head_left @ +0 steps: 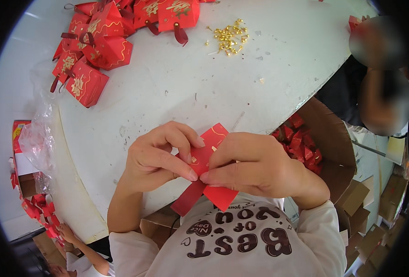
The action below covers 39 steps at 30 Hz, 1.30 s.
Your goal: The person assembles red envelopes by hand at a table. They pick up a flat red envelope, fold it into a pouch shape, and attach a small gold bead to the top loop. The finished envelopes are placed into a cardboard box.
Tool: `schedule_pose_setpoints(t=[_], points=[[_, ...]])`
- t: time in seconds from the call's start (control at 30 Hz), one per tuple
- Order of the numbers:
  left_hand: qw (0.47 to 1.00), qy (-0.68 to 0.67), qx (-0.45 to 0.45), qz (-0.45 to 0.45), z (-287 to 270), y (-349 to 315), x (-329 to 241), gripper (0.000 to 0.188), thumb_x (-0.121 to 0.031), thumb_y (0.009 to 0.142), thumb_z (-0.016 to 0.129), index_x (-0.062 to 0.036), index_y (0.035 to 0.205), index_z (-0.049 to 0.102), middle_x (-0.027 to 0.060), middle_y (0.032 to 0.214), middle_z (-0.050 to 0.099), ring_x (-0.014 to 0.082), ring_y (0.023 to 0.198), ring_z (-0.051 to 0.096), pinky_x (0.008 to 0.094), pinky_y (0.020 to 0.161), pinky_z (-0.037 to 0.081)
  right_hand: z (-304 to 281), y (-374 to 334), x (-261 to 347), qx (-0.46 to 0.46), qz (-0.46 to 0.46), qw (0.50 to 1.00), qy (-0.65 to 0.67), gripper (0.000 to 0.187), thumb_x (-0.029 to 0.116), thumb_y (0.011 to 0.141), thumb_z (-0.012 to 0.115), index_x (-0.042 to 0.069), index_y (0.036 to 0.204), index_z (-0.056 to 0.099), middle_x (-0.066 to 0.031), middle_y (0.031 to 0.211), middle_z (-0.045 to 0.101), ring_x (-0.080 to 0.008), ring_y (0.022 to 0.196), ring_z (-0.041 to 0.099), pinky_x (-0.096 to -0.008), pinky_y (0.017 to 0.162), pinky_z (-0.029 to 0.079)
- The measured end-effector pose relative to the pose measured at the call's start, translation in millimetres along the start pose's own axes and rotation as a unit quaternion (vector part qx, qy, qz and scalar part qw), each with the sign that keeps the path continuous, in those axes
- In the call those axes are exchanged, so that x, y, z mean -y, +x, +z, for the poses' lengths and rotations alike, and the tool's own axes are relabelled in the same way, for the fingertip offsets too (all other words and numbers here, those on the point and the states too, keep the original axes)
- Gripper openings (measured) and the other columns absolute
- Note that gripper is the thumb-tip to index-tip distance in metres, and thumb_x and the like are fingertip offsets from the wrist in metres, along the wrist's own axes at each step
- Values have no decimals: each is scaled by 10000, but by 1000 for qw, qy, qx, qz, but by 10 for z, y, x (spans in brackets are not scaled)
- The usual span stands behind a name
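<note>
Both hands meet over the near part of the white table, close to my shirt front. A red paper gift box point(223, 197) with gold printing is between them, its form partly covered by my fingers. My left hand point(156, 154) pinches it from the left, thumb and forefinger near a dark red ribbon strip point(188, 198) that hangs toward me. My right hand point(255, 161) grips the box from the right, its thumb tip almost touching the left thumb. Whether a small fastener sits between the fingertips cannot be made out.
Finished red gift boxes point(88, 83) with ribbon loops are piled at the far left. Small gold fasteners point(229, 38) lie heaped farther back. A carton point(340, 134) of red pieces stands at right. Clear plastic point(38, 138) lies at left. Other people work at both sides.
</note>
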State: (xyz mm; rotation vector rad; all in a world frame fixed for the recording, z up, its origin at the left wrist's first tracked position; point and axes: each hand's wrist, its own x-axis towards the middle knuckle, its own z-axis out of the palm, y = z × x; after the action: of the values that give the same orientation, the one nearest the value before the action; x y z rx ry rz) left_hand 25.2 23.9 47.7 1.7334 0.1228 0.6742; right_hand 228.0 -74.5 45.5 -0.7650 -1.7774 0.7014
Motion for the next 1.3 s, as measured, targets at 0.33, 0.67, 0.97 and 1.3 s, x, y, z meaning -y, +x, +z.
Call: schedule_pose_setpoints(t=[0.33, 0.67, 0.97, 1.3], points=[[999, 43, -4, -18, 19, 72, -18, 199, 84, 609, 674, -75, 719, 716, 49, 814, 538, 265, 861, 562, 338, 714, 465, -115, 22, 41, 36, -104, 989, -103, 259, 45, 656, 603, -88, 879, 591, -174, 896, 568, -300, 762, 586, -355, 654, 511], [994, 62, -71, -61, 128, -2, -15, 178, -52, 623, 783, -150, 609, 635, 6, 751, 479, 195, 772, 517, 274, 642, 424, -145, 25, -60, 39, -60, 996, 61, 111, 46, 757, 644, -13, 843, 608, -126, 830, 556, -298, 806, 548, -370, 655, 462], [996, 75, -1, -51, 95, 77, -122, 69, -36, 731, 676, -53, 794, 654, 74, 861, 524, 240, 857, 532, 345, 755, 446, -31, 42, -123, 37, -76, 996, -29, 127, 90, 785, 535, -19, 850, 540, -125, 822, 484, -282, 797, 471, -363, 715, 432], [982, 172, -66, -38, 173, 33, -36, 203, -4, 651, 720, -118, 721, 567, 26, 777, 468, 182, 747, 510, 276, 661, 421, -174, 22, -205, 59, 10, 990, 130, 72, 37, 810, 594, 5, 869, 566, -140, 904, 528, -311, 904, 522, -370, 767, 444]])
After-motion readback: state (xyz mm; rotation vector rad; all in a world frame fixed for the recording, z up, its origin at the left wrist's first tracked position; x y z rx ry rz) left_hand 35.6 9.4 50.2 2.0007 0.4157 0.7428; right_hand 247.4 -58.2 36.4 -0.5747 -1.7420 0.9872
